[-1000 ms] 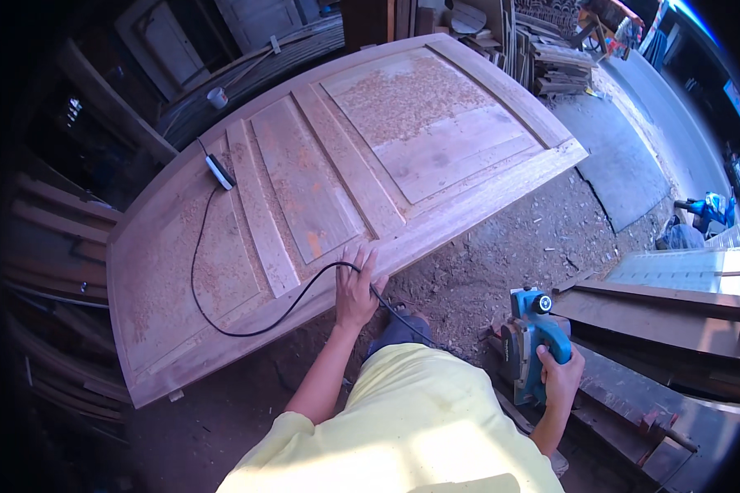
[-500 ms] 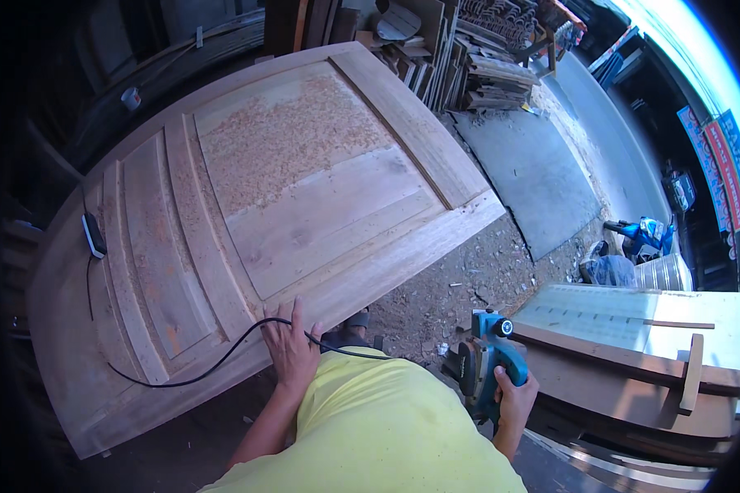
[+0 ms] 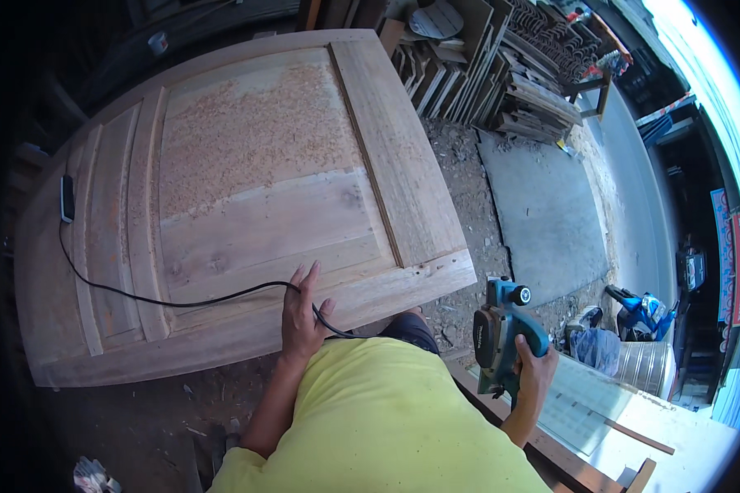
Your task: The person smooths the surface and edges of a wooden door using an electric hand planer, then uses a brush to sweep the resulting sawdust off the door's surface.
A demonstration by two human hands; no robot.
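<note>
Basically, left hand (image 3: 302, 326), fingers partly spread, carries black cord (image 3: 214, 300) while right hand (image 3: 536, 376) curls fingers round blue planer (image 3: 492, 335); looks like cord management, next move needs slack clear.

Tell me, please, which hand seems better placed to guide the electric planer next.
Probably the right hand: it grips the electric planer by its handle, whereas the left hand, apart from it, touches the black cord.

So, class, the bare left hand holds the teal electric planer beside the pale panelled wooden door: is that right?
Wrong hand: the head view shows the bare right hand holding the teal electric planer beside the pale panelled wooden door.
</note>
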